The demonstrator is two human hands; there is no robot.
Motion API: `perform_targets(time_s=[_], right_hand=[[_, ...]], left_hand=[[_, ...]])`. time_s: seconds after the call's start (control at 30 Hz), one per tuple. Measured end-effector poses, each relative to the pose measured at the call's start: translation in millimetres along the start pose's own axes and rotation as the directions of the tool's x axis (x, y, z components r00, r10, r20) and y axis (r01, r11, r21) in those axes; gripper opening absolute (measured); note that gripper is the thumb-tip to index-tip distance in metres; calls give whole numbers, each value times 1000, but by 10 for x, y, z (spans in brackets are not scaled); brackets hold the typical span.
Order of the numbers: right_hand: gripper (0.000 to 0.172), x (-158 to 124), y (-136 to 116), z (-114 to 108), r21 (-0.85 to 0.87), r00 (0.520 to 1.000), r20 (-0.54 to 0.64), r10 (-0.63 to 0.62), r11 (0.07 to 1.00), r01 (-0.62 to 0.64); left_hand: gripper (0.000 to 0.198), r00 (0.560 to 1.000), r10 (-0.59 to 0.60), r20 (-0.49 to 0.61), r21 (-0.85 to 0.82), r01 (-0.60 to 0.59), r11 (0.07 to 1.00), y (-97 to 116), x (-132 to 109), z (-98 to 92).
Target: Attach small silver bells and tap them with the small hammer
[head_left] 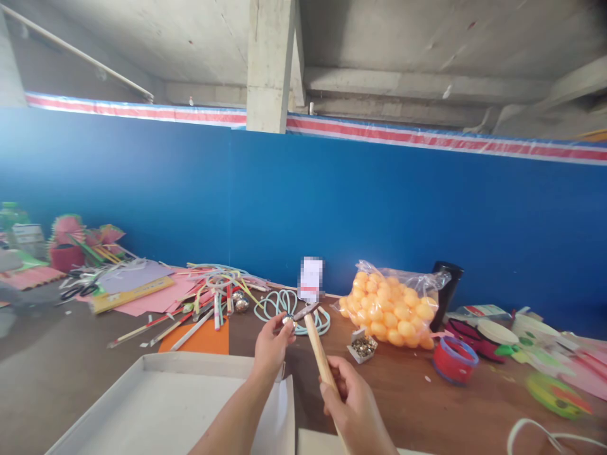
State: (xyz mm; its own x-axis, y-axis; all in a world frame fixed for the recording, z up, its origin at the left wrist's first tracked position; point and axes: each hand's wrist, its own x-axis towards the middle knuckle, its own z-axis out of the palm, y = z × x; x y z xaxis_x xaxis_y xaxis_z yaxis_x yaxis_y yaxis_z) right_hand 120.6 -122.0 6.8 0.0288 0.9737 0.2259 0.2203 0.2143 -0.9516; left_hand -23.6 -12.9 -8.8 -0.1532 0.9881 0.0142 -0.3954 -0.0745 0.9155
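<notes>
In my right hand (348,395), the fingers are wrapped round the pale wooden handle of a hammer (317,347). Its dark metal head points up and away from me, close to my left fingertips. My left hand (274,346) pinches a small shiny silver ball (289,321), and the hammer head is right beside it. Whether the head touches the ball I cannot tell. Just behind both hands lies a coiled pale blue cord (271,305). Another silver ball (242,306) rests to the left, by some paper strips.
A shallow white box (199,366) lies at front left. To the right are a small box of metal bits (363,346), a bag of orange balls (391,309), a red-and-blue ring (455,360) and a black cylinder (446,294). Scissors (78,291) and papers sit left. A blue partition (332,202) stands behind.
</notes>
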Motion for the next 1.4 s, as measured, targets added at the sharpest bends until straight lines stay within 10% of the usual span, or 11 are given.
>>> perform_targets(time_s=[0.7, 1.13, 1.4], right_hand=[[29, -7, -38, -4, -31, 1000, 0, -15, 999, 15], [40, -49, -45, 61, -34, 966, -212, -151, 989, 147], [34, -65, -67, 10, -214, 982, -95, -163, 967, 140]], left_hand=[[40, 1000, 9, -6, -29, -9, 1000, 13, -15, 12], [42, 997, 55, 54, -52, -52, 997, 30, -32, 16], [43, 1000, 5, 27, -107, -2, 994, 26, -1, 29]])
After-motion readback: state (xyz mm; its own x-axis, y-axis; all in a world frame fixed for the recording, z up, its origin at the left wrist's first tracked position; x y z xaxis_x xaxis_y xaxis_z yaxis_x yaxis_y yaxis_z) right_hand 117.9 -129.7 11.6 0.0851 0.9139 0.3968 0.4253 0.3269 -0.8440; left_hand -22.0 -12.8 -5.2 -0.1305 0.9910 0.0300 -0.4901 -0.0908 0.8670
